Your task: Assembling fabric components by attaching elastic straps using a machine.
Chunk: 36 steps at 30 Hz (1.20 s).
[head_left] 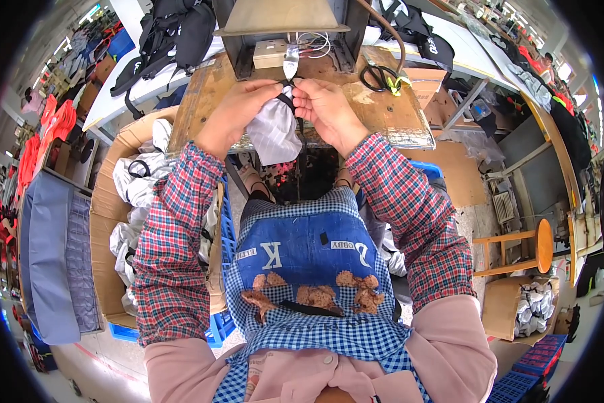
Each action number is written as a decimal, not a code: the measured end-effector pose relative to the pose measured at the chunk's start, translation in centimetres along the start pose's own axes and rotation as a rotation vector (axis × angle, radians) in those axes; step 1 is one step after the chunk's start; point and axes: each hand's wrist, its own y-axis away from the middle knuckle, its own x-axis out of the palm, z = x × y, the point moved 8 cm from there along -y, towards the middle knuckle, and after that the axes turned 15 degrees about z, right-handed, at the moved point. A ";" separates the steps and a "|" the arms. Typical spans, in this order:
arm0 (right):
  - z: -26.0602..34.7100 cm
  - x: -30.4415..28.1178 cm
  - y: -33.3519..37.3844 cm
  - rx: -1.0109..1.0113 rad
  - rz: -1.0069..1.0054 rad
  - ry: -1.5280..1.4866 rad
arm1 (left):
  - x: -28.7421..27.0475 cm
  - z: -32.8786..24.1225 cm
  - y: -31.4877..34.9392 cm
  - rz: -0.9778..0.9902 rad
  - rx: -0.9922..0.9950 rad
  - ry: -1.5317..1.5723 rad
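A pale grey striped fabric piece [275, 131] with a black band hangs over the near edge of the worn wooden table. My left hand [248, 104] is closed in a pinch on its upper left corner. Opposite it, my right hand [324, 111] pinches the black band at the top, its other fingers curled beside the cloth. Both sets of fingertips meet just below the metal tip [290, 64] of a small bench machine [282, 20]. Exactly what lies between the fingertips is partly hidden.
Black-handled scissors [380, 78] lie right of the machine on the wooden table [211, 87]. A cardboard box [107, 221] of similar pale pieces stands at my left. Black bags [174, 40] rest on a white table behind. A wooden stool [542, 246] is at the right.
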 end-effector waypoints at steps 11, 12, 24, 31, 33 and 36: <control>0.0 0.3 0.2 -0.061 -0.080 -0.029 | 0.2 0.2 0.1 -0.049 0.052 0.062; 0.0 0.3 0.2 -0.062 -0.080 -0.029 | 0.3 0.2 0.1 -0.049 0.053 0.061; -0.1 0.7 0.4 -0.094 -0.102 -0.064 | 0.3 0.5 0.2 -0.076 0.075 0.108; 0.0 0.8 0.5 -0.093 -0.113 -0.053 | 0.6 -0.3 0.5 -0.091 0.102 0.111; 0.0 0.8 0.5 -0.091 -0.114 -0.044 | 0.5 -0.2 0.5 -0.091 0.096 0.102; -0.1 0.7 0.5 -0.095 -0.130 -0.050 | 0.5 -0.3 0.4 -0.079 0.094 0.096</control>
